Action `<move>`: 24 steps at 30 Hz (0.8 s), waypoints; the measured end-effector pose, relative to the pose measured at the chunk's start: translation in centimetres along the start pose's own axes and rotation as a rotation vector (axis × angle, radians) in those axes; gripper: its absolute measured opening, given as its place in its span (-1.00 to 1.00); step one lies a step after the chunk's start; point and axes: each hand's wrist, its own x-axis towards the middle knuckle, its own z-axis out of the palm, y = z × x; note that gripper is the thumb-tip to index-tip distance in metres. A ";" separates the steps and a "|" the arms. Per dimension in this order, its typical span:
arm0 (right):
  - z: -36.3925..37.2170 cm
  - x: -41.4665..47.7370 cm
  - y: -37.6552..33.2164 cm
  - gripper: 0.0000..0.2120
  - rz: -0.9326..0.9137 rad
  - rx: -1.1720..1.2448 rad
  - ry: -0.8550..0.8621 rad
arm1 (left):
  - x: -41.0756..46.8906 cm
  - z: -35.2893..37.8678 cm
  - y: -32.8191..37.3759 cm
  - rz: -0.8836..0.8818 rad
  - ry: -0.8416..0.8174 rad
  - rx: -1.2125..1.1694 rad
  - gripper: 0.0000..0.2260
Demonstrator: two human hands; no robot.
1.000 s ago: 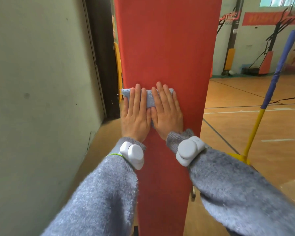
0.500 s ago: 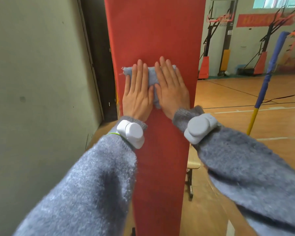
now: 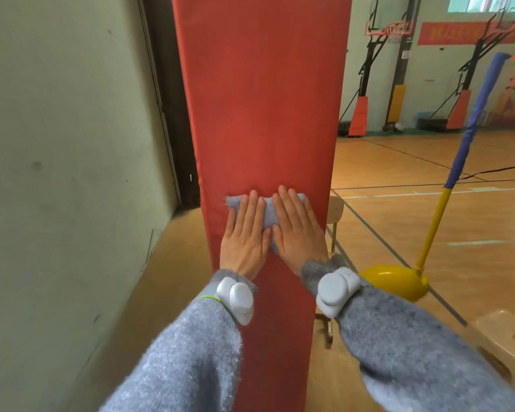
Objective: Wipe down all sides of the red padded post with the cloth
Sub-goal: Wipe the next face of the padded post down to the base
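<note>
The red padded post (image 3: 262, 99) rises straight in front of me and fills the middle of the view. A small pale blue cloth (image 3: 267, 217) lies flat against its front face at about mid height. My left hand (image 3: 244, 237) presses on the cloth's left part with straight fingers. Beside it, my right hand (image 3: 298, 231) presses on the right part, fingers also straight and pointing up. Most of the cloth is hidden under both palms.
A grey-green wall (image 3: 66, 173) stands close on the left, with a dark doorway (image 3: 167, 99) behind the post. A yellow-based pole with blue padding (image 3: 446, 185) stands right, a wooden stool (image 3: 506, 343) lower right, and a chair (image 3: 335, 215) behind the post. Basketball stands line the far wall.
Both hands slid the cloth up the post's front face, then back down to about mid height. The hands stayed flat on the cloth throughout.
</note>
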 end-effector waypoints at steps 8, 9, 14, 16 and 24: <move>-1.2 2.2 0.9 -0.53 0.027 0.004 -0.012 | 2.3 -0.9 0.2 0.022 0.009 0.020 -0.56; -1.5 3.2 1.2 -0.51 0.034 0.016 0.007 | 3.4 -1.1 0.1 0.035 0.035 0.017 -0.57; -3.1 8.0 3.3 -0.51 0.063 0.046 0.100 | 9.0 -1.7 0.0 0.055 0.137 0.000 -0.57; -3.3 8.4 3.5 -0.51 0.071 0.074 0.117 | 9.5 -1.7 0.3 0.043 0.157 -0.019 -0.56; -1.4 1.1 1.4 -0.48 0.128 0.049 0.003 | 2.6 0.3 1.6 0.055 0.040 -0.007 -0.58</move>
